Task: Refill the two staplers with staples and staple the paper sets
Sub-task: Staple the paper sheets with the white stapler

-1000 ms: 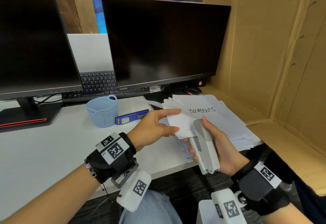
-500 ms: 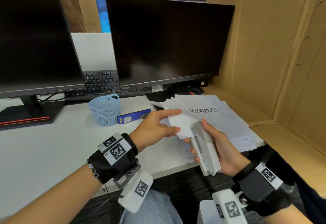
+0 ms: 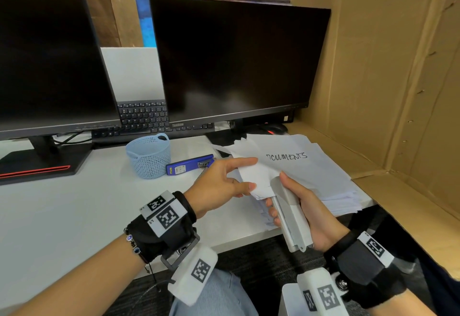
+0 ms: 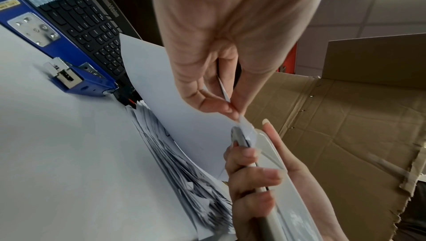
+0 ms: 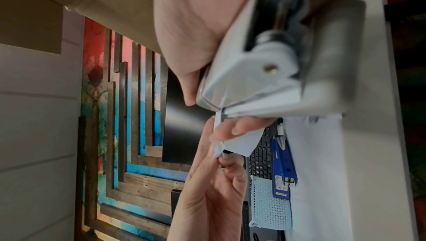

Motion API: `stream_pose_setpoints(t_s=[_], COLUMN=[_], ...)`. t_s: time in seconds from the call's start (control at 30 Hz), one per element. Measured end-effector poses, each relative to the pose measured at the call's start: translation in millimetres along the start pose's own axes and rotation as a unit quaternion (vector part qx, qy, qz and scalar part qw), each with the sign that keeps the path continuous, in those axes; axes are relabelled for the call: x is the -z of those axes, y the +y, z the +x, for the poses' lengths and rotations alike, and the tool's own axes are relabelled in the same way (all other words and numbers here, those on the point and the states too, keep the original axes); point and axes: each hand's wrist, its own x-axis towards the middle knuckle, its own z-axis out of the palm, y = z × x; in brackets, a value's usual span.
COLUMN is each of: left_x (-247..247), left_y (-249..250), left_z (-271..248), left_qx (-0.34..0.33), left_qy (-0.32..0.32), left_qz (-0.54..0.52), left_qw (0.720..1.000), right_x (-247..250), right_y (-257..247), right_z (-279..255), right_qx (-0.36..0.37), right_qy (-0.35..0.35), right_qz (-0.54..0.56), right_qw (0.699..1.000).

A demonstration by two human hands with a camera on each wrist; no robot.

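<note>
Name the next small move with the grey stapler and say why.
Probably squeeze the grey stapler closed. The right hand grips it off the desk, and the corner of the paper set pinched by the left hand already sits between its jaws, as the left wrist view shows. Whether a staple is already in cannot be told.

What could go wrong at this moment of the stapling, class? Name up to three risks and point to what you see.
1. The left hand pinches the paper set right beside the white stapler mouth, so its fingers could get nipped.
2. Only the corner sits in the mouth; the staple may land at the edge and tear out.
3. The right hand squeezes in mid-air with no desk support, so the sheets may slip out of line.
</note>
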Motion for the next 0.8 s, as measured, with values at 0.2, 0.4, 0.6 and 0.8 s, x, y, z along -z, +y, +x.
stream_pose_setpoints(t_s=[0.2, 0.4, 0.6, 0.8], left_x=[1, 5, 7, 6], left_y=[0, 0, -1, 0], left_z=[0, -1, -3, -3], left_qx=[-0.010, -0.011, -0.006, -0.004], left_qy=[0.004, 0.014, 0.014, 0.014], left_qz=[-0.010, -0.006, -0.002, -0.003], left_qw=[1.000, 1.000, 1.000, 1.000], right_x=[4, 11, 14, 16], right_y=[2, -5, -6, -6], right_z=[1, 1, 1, 1], right_qx=[-0.003, -0.012, -0.025, -0.033], right_qy=[-0.012, -0.033, -0.049, -0.089], right_qz=[0.007, 0.056, 0.057, 0.069], right_qw=[1.000, 0.998, 0.997, 0.993])
